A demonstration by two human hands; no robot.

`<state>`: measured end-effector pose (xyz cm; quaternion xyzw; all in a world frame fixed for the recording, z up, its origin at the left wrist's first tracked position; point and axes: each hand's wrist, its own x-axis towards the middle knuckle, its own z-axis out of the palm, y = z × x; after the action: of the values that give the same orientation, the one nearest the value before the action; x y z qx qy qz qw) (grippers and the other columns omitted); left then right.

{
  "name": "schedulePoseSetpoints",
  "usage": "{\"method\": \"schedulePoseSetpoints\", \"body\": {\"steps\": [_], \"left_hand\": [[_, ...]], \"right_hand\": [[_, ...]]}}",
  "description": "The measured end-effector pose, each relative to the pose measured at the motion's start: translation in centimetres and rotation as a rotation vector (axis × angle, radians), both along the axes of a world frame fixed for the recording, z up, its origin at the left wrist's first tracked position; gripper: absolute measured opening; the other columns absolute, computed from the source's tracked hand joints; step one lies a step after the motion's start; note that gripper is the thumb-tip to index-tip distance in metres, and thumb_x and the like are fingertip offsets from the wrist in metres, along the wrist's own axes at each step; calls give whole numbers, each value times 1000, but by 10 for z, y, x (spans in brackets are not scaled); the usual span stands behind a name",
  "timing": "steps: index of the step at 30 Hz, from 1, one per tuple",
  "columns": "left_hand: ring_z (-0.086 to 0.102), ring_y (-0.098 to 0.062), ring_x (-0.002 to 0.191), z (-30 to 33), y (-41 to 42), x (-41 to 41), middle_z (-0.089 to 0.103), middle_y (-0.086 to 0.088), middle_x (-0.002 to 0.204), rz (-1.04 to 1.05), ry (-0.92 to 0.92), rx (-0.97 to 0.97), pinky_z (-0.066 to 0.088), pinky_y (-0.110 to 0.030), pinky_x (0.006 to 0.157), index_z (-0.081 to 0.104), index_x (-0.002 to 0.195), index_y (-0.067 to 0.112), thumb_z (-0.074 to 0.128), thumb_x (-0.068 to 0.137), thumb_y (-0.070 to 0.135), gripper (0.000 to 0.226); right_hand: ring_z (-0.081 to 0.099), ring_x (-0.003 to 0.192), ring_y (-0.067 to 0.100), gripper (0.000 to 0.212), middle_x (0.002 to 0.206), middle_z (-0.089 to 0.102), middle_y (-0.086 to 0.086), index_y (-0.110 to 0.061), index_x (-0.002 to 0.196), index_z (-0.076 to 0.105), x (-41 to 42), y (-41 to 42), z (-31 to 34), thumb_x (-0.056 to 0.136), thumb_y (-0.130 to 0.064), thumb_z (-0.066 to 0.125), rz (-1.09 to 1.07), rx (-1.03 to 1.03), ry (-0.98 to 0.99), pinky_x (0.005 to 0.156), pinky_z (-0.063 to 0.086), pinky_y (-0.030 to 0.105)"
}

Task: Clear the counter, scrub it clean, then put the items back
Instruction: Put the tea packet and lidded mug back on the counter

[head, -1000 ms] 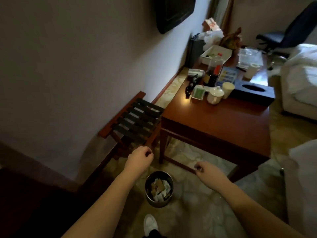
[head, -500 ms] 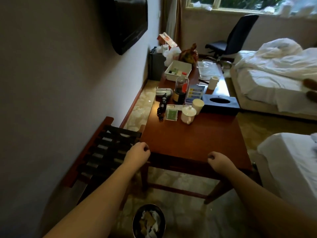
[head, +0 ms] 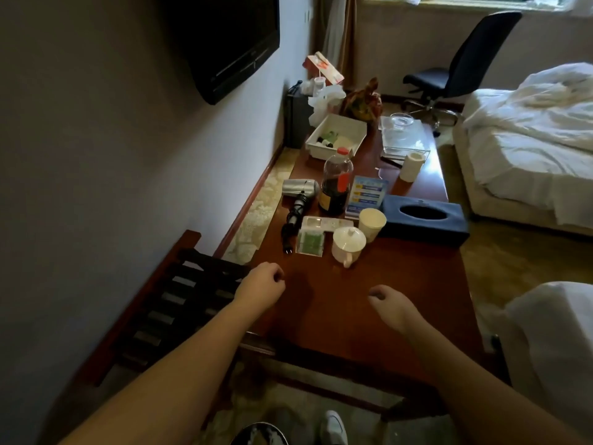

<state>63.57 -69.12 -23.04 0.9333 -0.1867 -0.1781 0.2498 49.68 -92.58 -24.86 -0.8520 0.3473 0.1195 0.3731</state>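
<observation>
Both my hands hover over the bare near end of the counter (head: 369, 303), holding nothing. My left hand (head: 260, 289) has its fingers loosely curled at the counter's left edge; my right hand (head: 390, 308) is likewise loosely curled, nearer the middle. Farther along sit a lidded white cup (head: 348, 243), a paper cup (head: 371, 223), a dark bottle (head: 335, 184), a hair dryer (head: 300, 191) and a blue tissue box (head: 425, 223).
</observation>
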Motion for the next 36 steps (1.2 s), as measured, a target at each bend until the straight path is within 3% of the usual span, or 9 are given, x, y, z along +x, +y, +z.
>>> {"method": "schedulePoseSetpoints", "body": {"steps": [4,7,9,11,16,21,28,33,36], "left_hand": [[55,-12,98,-10,-44,35,48,1,130,46,22,-5,53,-32,82,47,135,19,61,91,25,47],[48,-19,120,-19,-74,61,39,-1,142,43,11,30,48,-39,98,38,143,18,66,88,25,62],[37,-21,132,-27,-90,78,33,-3,148,27,-20,76,40,-40,107,32,146,17,68,86,26,71],[32,-23,137,-34,-105,92,29,-4,152,-11,-57,145,33,-42,110,26,149,17,68,85,29,77],[24,-23,143,-53,-128,123,24,-3,157,-72,-39,272,22,-46,114,19,153,19,70,82,34,89],[31,-20,138,-64,-134,136,39,0,149,-130,-43,328,23,-42,113,27,150,23,69,82,33,81],[44,-20,121,-71,-130,117,47,-1,129,-114,-57,390,38,-37,102,45,137,20,67,81,45,65],[51,-13,101,-75,-121,92,47,2,118,0,-1,272,52,-30,82,52,123,20,71,77,43,55],[54,-10,91,-70,-112,73,46,4,115,94,38,197,55,-30,73,53,118,20,72,77,44,51]], "right_hand": [[53,57,7,33,96,59,-7,-23,130,50,44,-24,-12,98,-30,49,18,111,39,45,39,17],[63,74,12,37,95,56,-10,-24,133,47,69,-37,-24,97,-33,51,-3,205,61,55,47,20],[65,86,13,41,96,57,-11,-25,135,46,81,-44,-35,96,-35,52,-35,282,75,65,51,23],[64,86,10,42,99,59,-9,-26,135,45,91,-49,-43,95,-36,53,-61,368,90,69,52,25],[62,93,9,48,121,57,-4,-26,141,38,106,-58,-56,96,-33,52,-46,532,103,67,48,23],[66,96,11,42,116,63,-6,-26,136,48,114,-69,-67,95,-35,54,-62,698,82,72,46,26],[62,103,10,26,113,66,-7,-28,114,60,114,-72,-62,97,-43,47,-158,811,41,77,46,28],[60,105,7,28,112,66,-8,-29,122,50,109,-76,-67,97,-41,49,-252,762,-20,84,47,31],[61,105,8,34,108,68,-8,-24,124,58,102,-80,-69,96,-42,49,-237,698,-51,86,47,32]]}}
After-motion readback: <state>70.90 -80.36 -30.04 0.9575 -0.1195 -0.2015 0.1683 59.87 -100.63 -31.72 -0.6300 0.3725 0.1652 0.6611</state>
